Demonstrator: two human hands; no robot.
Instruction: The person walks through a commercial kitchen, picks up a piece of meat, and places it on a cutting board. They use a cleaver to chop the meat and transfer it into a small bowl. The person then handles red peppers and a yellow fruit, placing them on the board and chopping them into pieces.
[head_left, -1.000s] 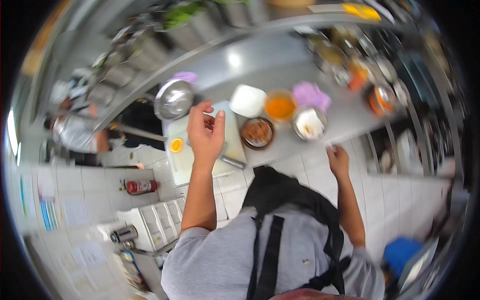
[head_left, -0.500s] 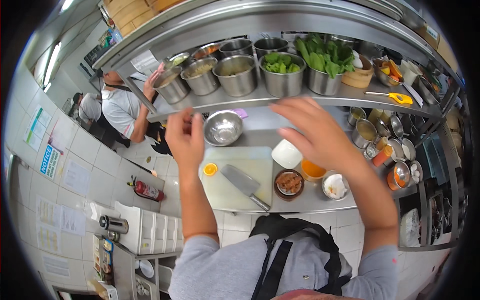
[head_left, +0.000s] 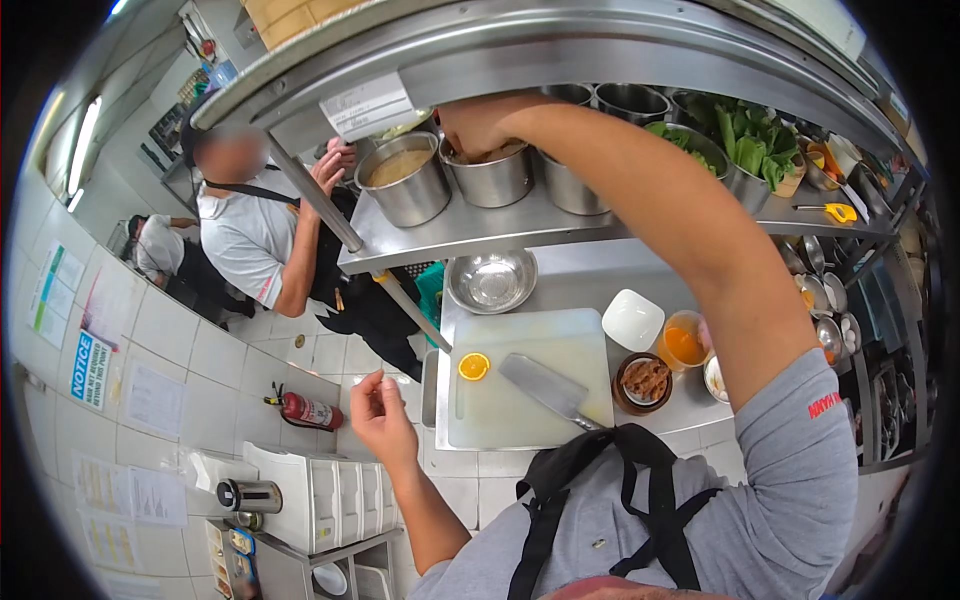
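My right arm stretches across the counter up to the shelf. Its hand (head_left: 480, 125) dips into a steel pot (head_left: 492, 182), and its fingertips are hidden behind the rim. Left of that stands another steel pot (head_left: 405, 190) with pale brown contents. My left hand (head_left: 384, 415) hangs left of the cutting board, empty, its fingers loosely bent and apart. On the white cutting board (head_left: 540, 335) lie a halved orange (head_left: 474, 367) and a cleaver (head_left: 545, 385). Behind the board sits an empty steel bowl (head_left: 491, 281).
A white square bowl (head_left: 633, 320), an orange-filled container (head_left: 683, 340) and a brown bowl of chopped food (head_left: 643, 384) stand right of the board. Leafy greens (head_left: 755, 145) fill a pot on the shelf. Another person (head_left: 260, 220) stands at the shelf's left end.
My right hand has moved left and up to the pot on the shelf. My left hand has dropped toward me, beside the board. The whole view has shifted.
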